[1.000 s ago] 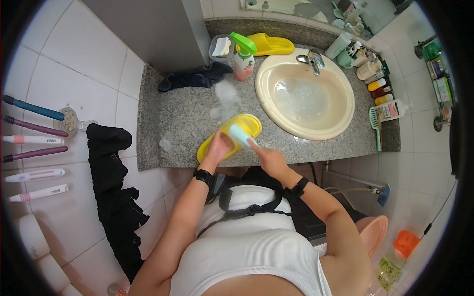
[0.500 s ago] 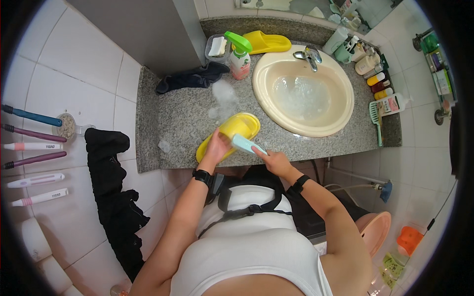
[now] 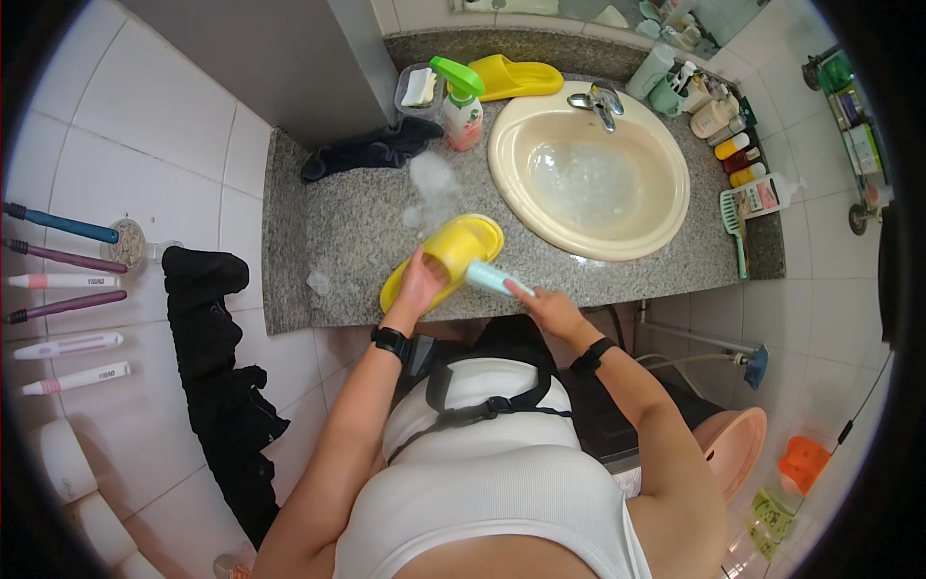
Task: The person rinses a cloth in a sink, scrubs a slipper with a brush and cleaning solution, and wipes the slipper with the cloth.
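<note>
A yellow slipper (image 3: 469, 236) is held tilted over the front of the stone counter. My left hand (image 3: 419, 288) is closed on it, the fingers partly hidden inside the strap. In my right hand (image 3: 554, 314) is the handle of a pale blue brush (image 3: 489, 279), its head against or very near the slipper's right side. The bristles face away and cannot be seen. Just behind the slipper, white foam (image 3: 434, 183) lies on the counter. A second yellow slipper (image 3: 516, 77) rests at the back, beside a spray bottle (image 3: 464, 111) with a green trigger.
Right of the slipper is a cream sink (image 3: 509, 193) with cloudy water and a chrome tap (image 3: 600, 101). Bottles (image 3: 714, 118) line the right wall. A dark cloth (image 3: 371, 150) and a soap box (image 3: 419, 92) sit back left. The granite counter's (image 3: 338, 232) front edge is close to me.
The brush and my right hand have shifted a little to the right along the slipper. My left hand keeps its hold. The whole view has moved slightly.
</note>
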